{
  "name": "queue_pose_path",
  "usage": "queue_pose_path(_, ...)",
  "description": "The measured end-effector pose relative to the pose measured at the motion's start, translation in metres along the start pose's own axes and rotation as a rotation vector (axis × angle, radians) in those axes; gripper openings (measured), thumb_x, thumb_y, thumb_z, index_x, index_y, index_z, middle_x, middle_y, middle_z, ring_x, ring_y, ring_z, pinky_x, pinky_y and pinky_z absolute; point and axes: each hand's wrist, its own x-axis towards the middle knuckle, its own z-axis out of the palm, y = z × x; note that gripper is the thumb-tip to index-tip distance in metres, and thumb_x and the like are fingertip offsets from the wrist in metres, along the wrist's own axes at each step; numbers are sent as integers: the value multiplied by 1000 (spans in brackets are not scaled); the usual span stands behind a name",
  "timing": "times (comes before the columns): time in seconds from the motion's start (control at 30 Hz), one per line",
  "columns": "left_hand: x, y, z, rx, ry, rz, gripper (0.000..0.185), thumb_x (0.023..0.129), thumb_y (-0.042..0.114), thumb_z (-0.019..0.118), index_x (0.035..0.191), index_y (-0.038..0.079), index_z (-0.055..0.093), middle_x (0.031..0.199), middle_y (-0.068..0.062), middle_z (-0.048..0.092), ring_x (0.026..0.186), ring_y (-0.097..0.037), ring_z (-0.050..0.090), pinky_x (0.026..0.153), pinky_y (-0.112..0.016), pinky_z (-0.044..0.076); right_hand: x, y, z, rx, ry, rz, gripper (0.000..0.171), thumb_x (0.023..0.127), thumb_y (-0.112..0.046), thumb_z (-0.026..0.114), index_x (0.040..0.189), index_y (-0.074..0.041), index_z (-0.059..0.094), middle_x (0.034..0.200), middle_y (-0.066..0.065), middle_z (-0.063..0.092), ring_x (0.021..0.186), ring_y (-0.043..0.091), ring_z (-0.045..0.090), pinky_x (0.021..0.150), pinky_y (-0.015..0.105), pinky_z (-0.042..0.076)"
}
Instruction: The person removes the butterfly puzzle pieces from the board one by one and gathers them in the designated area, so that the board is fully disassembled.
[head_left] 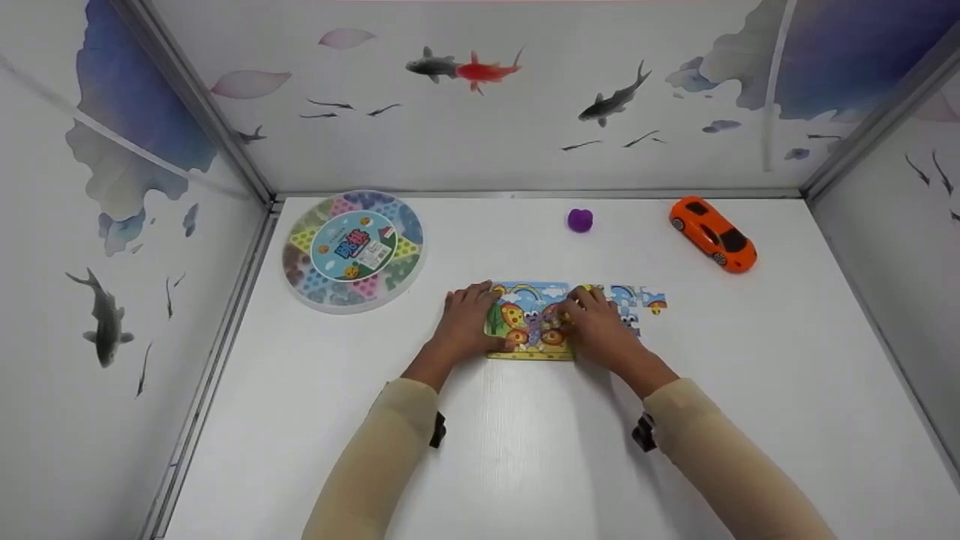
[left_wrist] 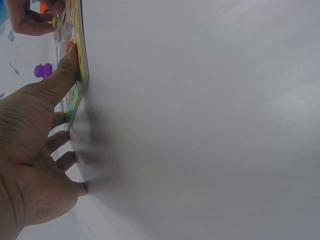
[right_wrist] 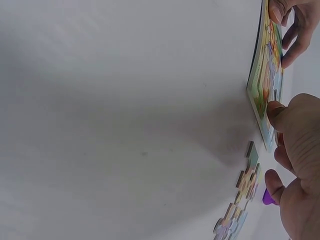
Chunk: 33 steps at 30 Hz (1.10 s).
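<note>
A jigsaw puzzle board (head_left: 529, 349) with a butterfly and rainbow picture lies flat in the middle of the white table. My left hand (head_left: 466, 324) steadies its left side, the thumb laid on the lower edge and the other fingers spread along the far left edge. Over the right part of the board, my right hand (head_left: 601, 328) pinches a small puzzle piece (left_wrist: 54, 22) between thumb and forefinger, mostly hidden by the fingers. Loose joined puzzle pieces (head_left: 625, 294) lie just right of the board, partly covered by the right hand; several pieces (right_wrist: 242, 192) show beneath it in the right wrist view.
A round Chinese checkers box (head_left: 354, 246) stands at the back left. Behind the board sits a small purple toy (head_left: 580, 220), and an orange toy car (head_left: 714, 235) is at the back right. Printed wall panels (head_left: 517, 150) enclose the table at the back and sides.
</note>
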Motion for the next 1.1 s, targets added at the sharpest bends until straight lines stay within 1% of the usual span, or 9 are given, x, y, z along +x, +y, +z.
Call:
queue_pose_path(0.2, -1, 1, 0, -5, 4, 9, 100, 89, 49, 92, 169, 13, 45, 179, -12, 36, 162, -37, 37, 134, -61, 25, -7, 10, -5, 39, 23, -17, 23, 106, -6, 74, 127, -12, 70, 140, 12, 60, 136, 37, 52, 115, 64, 48)
queue_pose_path(0.27, -1, 1, 0, -1, 6, 9, 100, 89, 49, 92, 169, 13, 45, 179, -12, 36, 162, -37, 37, 134, -61, 25, -9, 13, -6, 36, 29, -19, 22, 106, -6, 73, 126, -12, 70, 141, 13, 60, 136, 38, 52, 116, 66, 47)
queue_pose_path(0.43, 0, 1, 0, 2, 2, 5, 100, 90, 50, 91, 170, 14, 44, 180, -12, 36, 162, -38, 37, 135, -61, 24, -12, 21, -8, 16, 55, -36, 18, 107, -9, 73, 125, -11, 69, 141, 14, 62, 132, 39, 54, 112, 66, 50)
queue_pose_path(0.6, 0, 1, 0, -4, 3, 0, 101, 89, 50, 92, 170, 14, 44, 180, -11, 36, 163, -37, 36, 136, -62, 22, -16, 28, -10, 12, 65, -38, 24, 106, -11, 76, 128, -13, 70, 142, 13, 62, 133, 38, 55, 111, 65, 51)
queue_pose_path(0.8, 0, 0, 0, -1, 5, 6, 100, 89, 50, 92, 170, 14, 45, 179, -12, 36, 164, -37, 36, 135, -63, 23, -22, 38, -14, 25, 55, -17, 32, 103, -10, 79, 133, -15, 70, 141, 13, 62, 135, 39, 53, 115, 65, 48)
queue_pose_path(0.9, 0, 0, 0, 4, 7, 11, 100, 89, 51, 92, 169, 13, 45, 179, -12, 36, 164, -37, 36, 135, -63, 24, -26, 44, -16, 28, 70, -26, 32, 102, -7, 79, 132, -13, 70, 140, 14, 62, 134, 39, 54, 116, 64, 49)
queue_pose_path(1.1, -2, 0, -1, -11, 0, 3, 98, 90, 50, 91, 170, 15, 45, 180, -11, 35, 166, -38, 33, 137, -66, 19, -36, 53, -22, 40, 93, -7, 35, 102, -3, 77, 135, -10, 69, 144, 17, 60, 135, 41, 53, 116, 64, 50)
